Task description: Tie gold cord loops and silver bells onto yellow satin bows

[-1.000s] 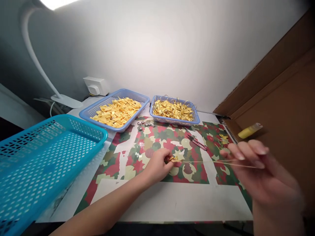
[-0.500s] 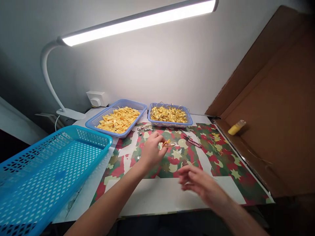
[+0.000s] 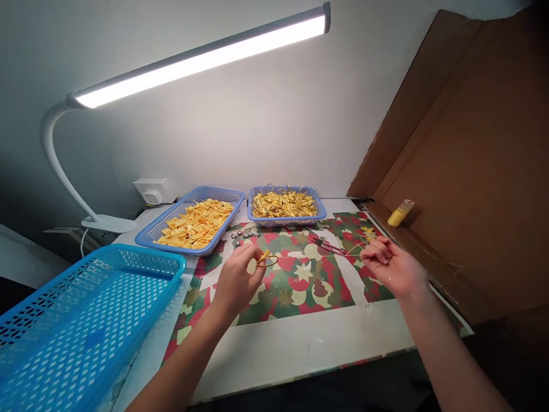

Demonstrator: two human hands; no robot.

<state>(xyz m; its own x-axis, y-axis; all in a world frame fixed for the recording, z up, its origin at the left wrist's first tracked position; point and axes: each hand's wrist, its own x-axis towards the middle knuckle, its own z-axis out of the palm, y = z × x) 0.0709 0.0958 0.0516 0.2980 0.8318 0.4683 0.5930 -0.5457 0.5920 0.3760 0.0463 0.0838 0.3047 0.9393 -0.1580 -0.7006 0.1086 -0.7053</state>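
My left hand (image 3: 240,274) pinches a small yellow ribbon bow (image 3: 265,256) with a gold cord loop hanging off it. A thin pale thread (image 3: 306,256) runs taut from the bow across the patterned sheet to my right hand (image 3: 388,264). The fingers of that hand are curled closed around the thread's far end. Just beyond the thread lies a pair of thread snips (image 3: 328,246), nearer my right hand. Several small silvery bells (image 3: 246,234) sit past my left hand.
Blue baskets of yellow ribbon pieces (image 3: 195,224) and gold corded bows (image 3: 283,205) stand at the back. An empty turquoise basket (image 3: 174,272) fills the left. A desk lamp (image 3: 201,60) arches overhead. On the right, a yellow bottle (image 3: 400,214) stands by a cardboard wall (image 3: 463,171).
My right hand has moved right and up and closed, drawing the thread straight. My left hand, still holding the bow, appears further left; the whole view has shifted too.
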